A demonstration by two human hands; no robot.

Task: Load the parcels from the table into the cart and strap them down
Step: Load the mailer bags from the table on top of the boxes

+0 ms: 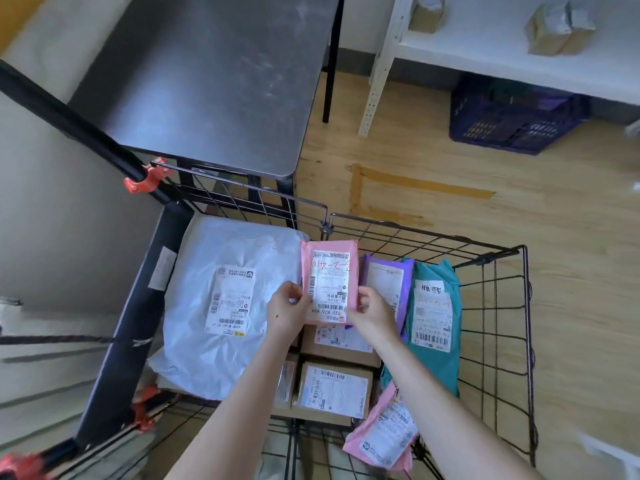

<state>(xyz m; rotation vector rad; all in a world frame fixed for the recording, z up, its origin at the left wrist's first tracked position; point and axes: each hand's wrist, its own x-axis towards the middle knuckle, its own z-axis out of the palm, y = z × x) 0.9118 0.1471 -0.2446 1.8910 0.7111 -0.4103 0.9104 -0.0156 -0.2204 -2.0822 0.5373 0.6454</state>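
- Pinches the pink parcel [330, 282] with the left hand [289, 308] and the right hand [372, 311], each grip clamped on one lower corner, thumb on the label side.
- Holds it upright above the middle of the cart [415, 232], over the cardboard boxes [334, 393], between the white bag [225, 306] on the left side and the purple parcel [388, 275] toward the right side.
- Can slip out of such a shallow pinch on smooth plastic, and then land crooked on the boxes.
- May tip over after release if left standing: finds support only from soft neighbours, the purple parcel and the teal parcel [434, 306] beside the right wall.
- Could drop into the narrow gap between the boxes and the white bag, and sit there too low for any strap to reach.
- Looks loose at the near right corner: a second pink parcel [384, 434], tilted close to the wire side, probably able to escape through the wide mesh during moving.
- Cannot tell which item is the strap; likely hard to bind tightly over such an uneven pile of soft bags and hard boxes.
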